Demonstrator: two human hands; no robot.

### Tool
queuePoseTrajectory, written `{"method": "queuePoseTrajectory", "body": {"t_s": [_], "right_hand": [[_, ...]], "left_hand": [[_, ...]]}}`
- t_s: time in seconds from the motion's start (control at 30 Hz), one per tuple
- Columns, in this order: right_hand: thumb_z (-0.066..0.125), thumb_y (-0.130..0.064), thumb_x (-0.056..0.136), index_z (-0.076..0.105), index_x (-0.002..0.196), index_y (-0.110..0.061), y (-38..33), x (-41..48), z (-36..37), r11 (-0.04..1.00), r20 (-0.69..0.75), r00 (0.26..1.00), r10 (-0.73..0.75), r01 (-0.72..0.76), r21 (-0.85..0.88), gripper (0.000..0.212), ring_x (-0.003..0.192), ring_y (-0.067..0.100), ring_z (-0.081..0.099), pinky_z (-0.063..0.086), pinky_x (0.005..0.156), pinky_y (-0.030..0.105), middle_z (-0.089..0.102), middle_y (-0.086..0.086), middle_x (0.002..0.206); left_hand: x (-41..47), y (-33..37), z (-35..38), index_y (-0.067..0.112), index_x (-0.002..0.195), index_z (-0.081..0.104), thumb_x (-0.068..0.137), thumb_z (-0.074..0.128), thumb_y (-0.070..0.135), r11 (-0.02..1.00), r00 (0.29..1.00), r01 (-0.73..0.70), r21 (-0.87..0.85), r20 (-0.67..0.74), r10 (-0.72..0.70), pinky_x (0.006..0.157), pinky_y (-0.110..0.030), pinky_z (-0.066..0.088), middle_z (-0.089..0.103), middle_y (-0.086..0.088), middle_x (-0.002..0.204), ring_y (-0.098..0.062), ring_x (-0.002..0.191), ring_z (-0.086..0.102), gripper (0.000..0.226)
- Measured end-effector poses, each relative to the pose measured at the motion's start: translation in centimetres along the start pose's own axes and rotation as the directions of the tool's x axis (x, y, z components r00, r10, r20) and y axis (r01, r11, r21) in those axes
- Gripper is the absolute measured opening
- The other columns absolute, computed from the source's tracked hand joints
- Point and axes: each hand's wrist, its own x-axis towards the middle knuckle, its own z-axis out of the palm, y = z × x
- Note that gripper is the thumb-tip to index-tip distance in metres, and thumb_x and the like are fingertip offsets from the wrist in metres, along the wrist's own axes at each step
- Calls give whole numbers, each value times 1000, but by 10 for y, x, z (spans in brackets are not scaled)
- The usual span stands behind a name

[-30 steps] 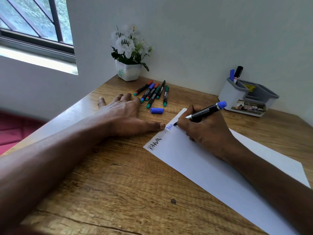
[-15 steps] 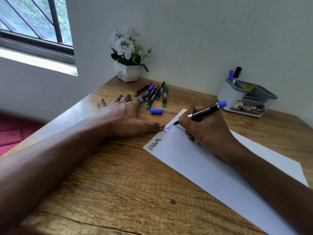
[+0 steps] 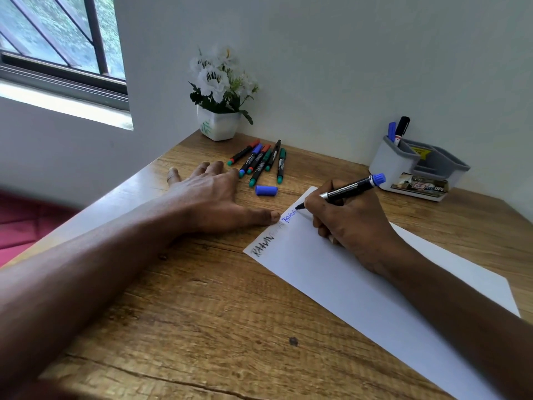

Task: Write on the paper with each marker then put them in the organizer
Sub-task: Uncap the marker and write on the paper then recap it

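A white sheet of paper [image 3: 360, 284] lies at an angle on the wooden desk [image 3: 202, 327], with black and blue writing along its left edge. My right hand [image 3: 352, 223] grips an uncapped blue marker [image 3: 349, 190], its tip on the paper at the end of the blue letters. Flat on the desk, my left hand [image 3: 210, 197] has its thumb pressing the paper's edge. The marker's blue cap [image 3: 266, 190] lies loose behind my thumb. Several capped markers [image 3: 261, 161] lie in a row beyond it. The grey organizer [image 3: 418, 168] stands at the back right and holds two markers [image 3: 399, 130].
A white pot of white flowers [image 3: 220, 122] stands in the desk's back corner against the wall. A window is at the upper left. The desk's left edge runs diagonally beside my left forearm.
The marker tip has crept a little to the right along the paper's edge, and the blue writing has grown by a few strokes. My left hand has stayed where it was.
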Motion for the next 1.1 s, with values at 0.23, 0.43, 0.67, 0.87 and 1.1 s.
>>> {"method": "queuePoseTrajectory", "body": {"t_s": [0.23,0.43,0.67,0.87,1.1], "right_hand": [[75,-14,87,65,77,-10,3,3,1,1000,-14,1000,25,-25,6,14,44,13,57,42,39,20,65,2,54],[74,-18,90,68,84,-8,6,5,1,996,-29,998,62,-60,66,12,47,11,60,45,42,21,70,4,60],[71,-10,92,72,103,-6,8,9,-8,928,15,996,87,-86,363,12,69,18,69,53,56,23,75,9,77],[63,-22,97,75,113,-13,5,8,-11,861,110,989,103,-144,487,22,86,19,72,52,61,25,77,14,100],[50,-31,102,76,105,-16,6,12,-14,822,204,974,100,-196,535,30,73,16,71,53,55,23,78,9,88]], "left_hand": [[-1,0,0,32,161,19,57,35,102,1000,1000,0,-15,-10,0,120,-70,3,9,-3,171,-27,157,9,127],[-3,1,-1,32,161,17,52,34,102,999,1000,-8,-39,-14,8,120,-70,4,11,-4,171,-26,157,11,132],[-7,-2,5,39,154,33,77,51,87,963,911,-212,-165,-390,134,114,-57,36,34,0,161,-25,144,38,93],[-1,13,9,36,144,55,94,57,56,955,804,-287,69,-525,279,102,-41,44,52,3,134,-18,126,45,54],[2,12,11,42,120,70,91,63,58,967,858,-255,17,-457,234,90,-42,47,59,9,111,-13,107,56,34]]}}
